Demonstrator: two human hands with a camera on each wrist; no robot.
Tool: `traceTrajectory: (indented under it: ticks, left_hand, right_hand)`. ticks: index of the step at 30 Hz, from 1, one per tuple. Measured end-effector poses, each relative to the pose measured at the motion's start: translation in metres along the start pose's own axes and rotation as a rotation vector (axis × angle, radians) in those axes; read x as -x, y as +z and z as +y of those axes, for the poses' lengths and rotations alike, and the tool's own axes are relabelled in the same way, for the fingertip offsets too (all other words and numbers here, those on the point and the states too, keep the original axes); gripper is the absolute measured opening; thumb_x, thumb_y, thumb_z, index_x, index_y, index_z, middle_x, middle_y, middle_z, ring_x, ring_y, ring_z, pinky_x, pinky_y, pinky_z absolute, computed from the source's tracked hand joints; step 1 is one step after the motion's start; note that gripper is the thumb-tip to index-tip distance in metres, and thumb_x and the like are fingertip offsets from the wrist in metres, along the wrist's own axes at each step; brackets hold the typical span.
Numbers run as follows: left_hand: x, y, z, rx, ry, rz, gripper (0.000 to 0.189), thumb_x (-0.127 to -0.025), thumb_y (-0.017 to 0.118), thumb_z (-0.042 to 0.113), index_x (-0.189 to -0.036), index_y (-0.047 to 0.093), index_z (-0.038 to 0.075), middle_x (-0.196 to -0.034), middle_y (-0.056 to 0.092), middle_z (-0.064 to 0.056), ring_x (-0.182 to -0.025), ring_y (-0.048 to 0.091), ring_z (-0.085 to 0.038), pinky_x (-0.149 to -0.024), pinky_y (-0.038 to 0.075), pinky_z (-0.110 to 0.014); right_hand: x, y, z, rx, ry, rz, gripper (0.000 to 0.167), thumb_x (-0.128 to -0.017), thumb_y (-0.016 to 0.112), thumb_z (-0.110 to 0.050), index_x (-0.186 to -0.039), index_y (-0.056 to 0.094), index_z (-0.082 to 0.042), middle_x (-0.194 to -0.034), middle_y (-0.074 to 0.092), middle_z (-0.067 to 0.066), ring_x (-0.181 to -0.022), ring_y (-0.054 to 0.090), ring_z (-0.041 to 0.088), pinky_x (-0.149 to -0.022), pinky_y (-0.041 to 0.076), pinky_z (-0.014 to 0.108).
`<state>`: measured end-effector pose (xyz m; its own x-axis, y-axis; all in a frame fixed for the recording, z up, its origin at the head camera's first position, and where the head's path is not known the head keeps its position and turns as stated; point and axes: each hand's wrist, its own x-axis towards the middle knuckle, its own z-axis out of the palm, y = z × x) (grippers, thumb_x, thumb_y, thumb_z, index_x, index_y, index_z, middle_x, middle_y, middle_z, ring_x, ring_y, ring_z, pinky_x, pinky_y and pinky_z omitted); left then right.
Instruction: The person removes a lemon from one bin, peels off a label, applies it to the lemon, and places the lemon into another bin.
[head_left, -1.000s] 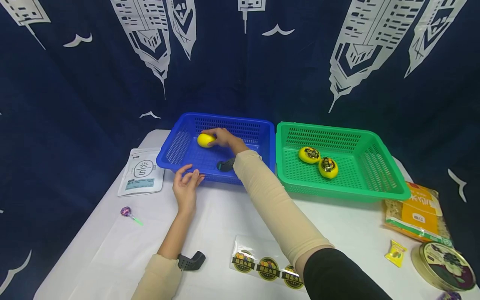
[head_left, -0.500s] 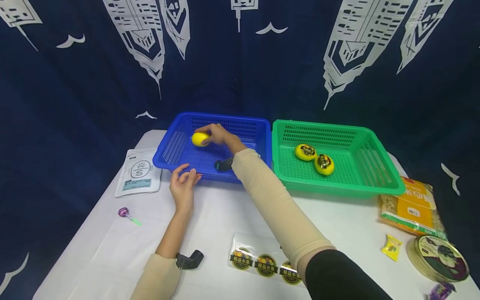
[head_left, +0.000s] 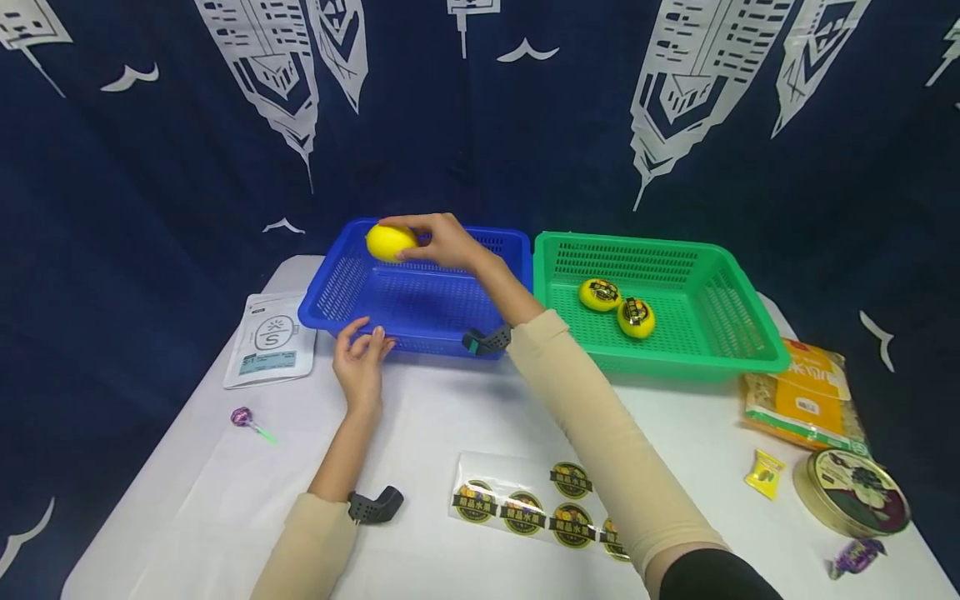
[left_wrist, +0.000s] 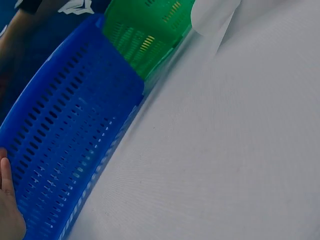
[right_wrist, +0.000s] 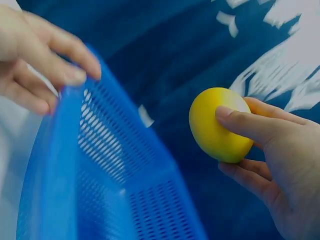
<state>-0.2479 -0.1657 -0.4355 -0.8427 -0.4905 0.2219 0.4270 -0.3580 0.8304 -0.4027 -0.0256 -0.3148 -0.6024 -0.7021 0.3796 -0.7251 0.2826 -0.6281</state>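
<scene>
My right hand [head_left: 442, 242] holds a plain yellow lemon [head_left: 390, 242] between thumb and fingers, raised over the back left of the blue basket [head_left: 442, 343]. In the right wrist view the lemon [right_wrist: 215, 127] shows no sticker on its visible side. My left hand [head_left: 358, 367] is at the blue basket's front rim, its fingertips on the edge; in the right wrist view the left hand's fingers [right_wrist: 65, 47] lie on both sides of that rim. Inside the green basket [head_left: 675, 367] at the right are two lemons [head_left: 636, 318] with black-and-gold stickers.
A sheet of round stickers [head_left: 522, 512] lies at the front. A white pouch [head_left: 272, 337] and a lollipop [head_left: 242, 417] are at the left. An orange bag [head_left: 806, 400], a yellow-wrapped candy [head_left: 765, 473], a round tin [head_left: 855, 496] and a purple-wrapped candy [head_left: 857, 557] are at the right.
My right hand has lifted the lemon up from inside the blue basket toward its back rim. The left hand stays at the front rim. The head view has shifted slightly.
</scene>
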Motion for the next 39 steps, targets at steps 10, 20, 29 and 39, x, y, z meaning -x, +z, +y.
traceTrajectory:
  ticks: [10,20,29,39]
  left_hand:
    - [0.003,0.008,0.006,-0.032,-0.018,0.016,0.034,-0.085,0.063,-0.002,-0.114,0.049,-0.01,-0.067,0.061,-0.007,-0.069,0.065,-0.019,-0.075,0.055,-0.032]
    - [-0.013,-0.007,0.0,-0.082,0.014,-0.017,0.033,-0.083,0.067,0.004,-0.111,0.053,-0.006,-0.069,0.063,-0.008,-0.068,0.067,-0.019,-0.071,0.056,-0.031]
    - [-0.012,-0.012,0.001,-0.094,0.039,-0.015,0.031,-0.083,0.067,0.005,-0.11,0.054,-0.004,-0.069,0.066,-0.008,-0.068,0.068,-0.019,-0.07,0.056,-0.031]
    - [0.001,-0.002,0.005,-0.077,-0.001,-0.064,0.03,-0.085,0.063,0.001,-0.112,0.051,-0.006,-0.075,0.065,-0.02,-0.07,0.067,-0.023,-0.073,0.055,-0.036]
  right_hand:
    - [0.111,-0.037,-0.055,0.058,-0.147,0.069,0.05,-0.081,0.072,-0.022,-0.127,0.057,-0.012,-0.13,0.053,0.003,-0.117,0.051,0.014,-0.085,0.051,0.024]
    - [0.247,-0.036,-0.045,0.081,-0.011,0.101,0.049,-0.08,0.073,-0.019,-0.127,0.057,-0.015,-0.131,0.053,0.001,-0.119,0.05,0.021,-0.089,0.049,0.031]
    - [0.308,0.012,-0.014,-0.104,0.17,0.105,0.053,-0.078,0.074,-0.015,-0.128,0.056,-0.014,-0.131,0.052,0.004,-0.121,0.048,0.023,-0.087,0.05,0.031]
    - [0.328,0.033,-0.003,-0.03,0.217,0.081,0.052,-0.08,0.073,-0.024,-0.129,0.055,-0.02,-0.131,0.052,-0.005,-0.123,0.046,0.017,-0.103,0.036,0.035]
